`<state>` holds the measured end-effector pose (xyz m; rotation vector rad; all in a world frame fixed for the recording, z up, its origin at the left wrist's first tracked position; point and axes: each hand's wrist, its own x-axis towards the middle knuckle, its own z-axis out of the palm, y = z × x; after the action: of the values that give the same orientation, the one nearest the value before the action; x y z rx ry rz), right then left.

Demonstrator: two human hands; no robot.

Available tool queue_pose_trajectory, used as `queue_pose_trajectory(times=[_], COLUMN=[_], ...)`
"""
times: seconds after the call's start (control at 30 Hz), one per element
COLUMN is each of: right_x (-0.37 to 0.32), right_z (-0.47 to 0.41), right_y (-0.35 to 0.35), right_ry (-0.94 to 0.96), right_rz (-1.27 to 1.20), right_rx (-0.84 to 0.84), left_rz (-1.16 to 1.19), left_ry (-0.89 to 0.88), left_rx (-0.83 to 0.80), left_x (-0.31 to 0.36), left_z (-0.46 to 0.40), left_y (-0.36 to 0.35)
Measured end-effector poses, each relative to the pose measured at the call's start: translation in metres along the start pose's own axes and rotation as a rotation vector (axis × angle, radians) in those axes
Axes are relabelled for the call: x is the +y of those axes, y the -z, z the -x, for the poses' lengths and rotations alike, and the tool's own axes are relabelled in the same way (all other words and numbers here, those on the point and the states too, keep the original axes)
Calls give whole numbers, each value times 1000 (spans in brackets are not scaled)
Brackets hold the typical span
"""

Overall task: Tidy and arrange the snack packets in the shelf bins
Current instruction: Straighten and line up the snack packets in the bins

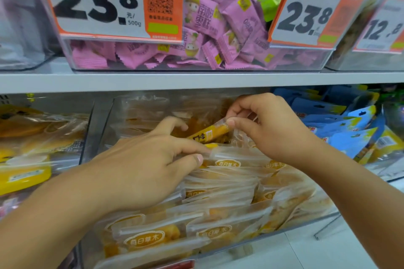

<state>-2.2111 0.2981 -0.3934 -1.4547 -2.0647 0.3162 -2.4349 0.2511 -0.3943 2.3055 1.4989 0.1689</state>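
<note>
A clear shelf bin (102,124) on the lower shelf is packed with several translucent orange-and-clear snack packets (220,194) standing in rows. My left hand (140,168) reaches into the bin and pinches the top edge of one clear packet (229,156) between thumb and forefinger. My right hand (269,126) is farther back in the bin and pinches the end of a narrow yellow packet (209,134) that lies tilted above the others.
Above the grey shelf board (196,79) stands a clear bin of pink packets (209,28) with price cards 23.8 (98,2). Yellow packets (24,172) fill the bin on the left, blue packets (347,129) the one on the right.
</note>
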Motion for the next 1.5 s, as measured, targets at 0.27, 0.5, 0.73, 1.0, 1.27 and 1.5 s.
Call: queue_pose_trajectory(times=[0.27,0.5,0.73,1.0,1.27,1.5], right_x=[-5,-39,-43,-14,-31,-20], right_z=[3,14,-8,-10,-36,-51], right_y=[3,-9,3,15,-26,-40], right_ry=[-37,202,126,56,64,16], right_rz=[-196,613,168,496,652,523], right_rx=[160,-3,-278,-342,-556,-586], left_rz=[46,-15,-6,55,14,29], left_ry=[23,35,4,33,84,-10], left_rx=[92,71,95,55,17,123], left_x=[-2,1,-4,-7,-3,-11], left_z=[5,5,1,-4,-2,-9], left_y=[-2,1,1,-2,-1,0])
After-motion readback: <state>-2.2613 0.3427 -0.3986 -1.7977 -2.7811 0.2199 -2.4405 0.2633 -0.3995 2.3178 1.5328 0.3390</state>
